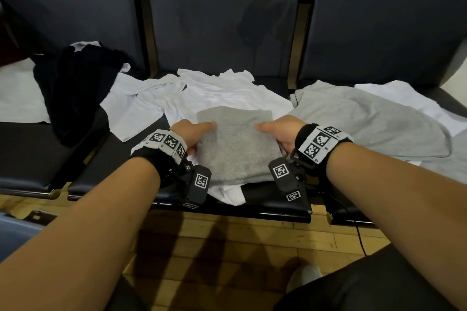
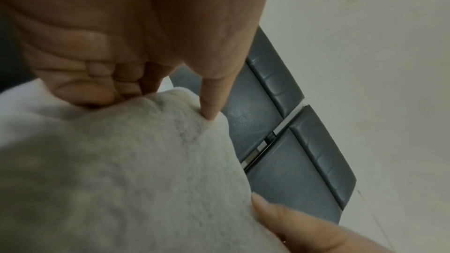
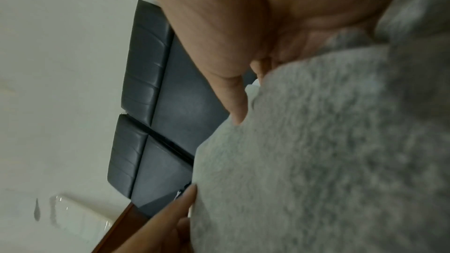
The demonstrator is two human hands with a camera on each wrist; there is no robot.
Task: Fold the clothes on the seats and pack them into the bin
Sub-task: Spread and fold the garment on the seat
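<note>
We hold one folded grey garment (image 1: 236, 144) between our two hands over the middle seat (image 1: 278, 199). Our left hand (image 1: 188, 134) grips its left edge, thumb on top and fingers curled beneath; our right hand (image 1: 283, 131) grips the right edge the same way. The left wrist view shows the left thumb (image 2: 212, 101) pressing into the cloth with the fingers tucked under it, and the right wrist view shows the matching pinch.

As we judge it, the task is at an early stage. This grey piece looks finished as a neat rectangle and ready to be carried off. Everything else waits unfolded: white shirts (image 1: 202, 93) spread under and behind the folded piece, a dark garment (image 1: 73, 91) heaped on the left seat, another white piece (image 1: 17, 98) at the far left, a grey shirt (image 1: 366, 116) lying flat on the right seat, and a white one (image 1: 404, 98) behind it.

The bin is not in any of our views, so we cannot say where it stands or whether anything lies in it. No other container shows.
</note>
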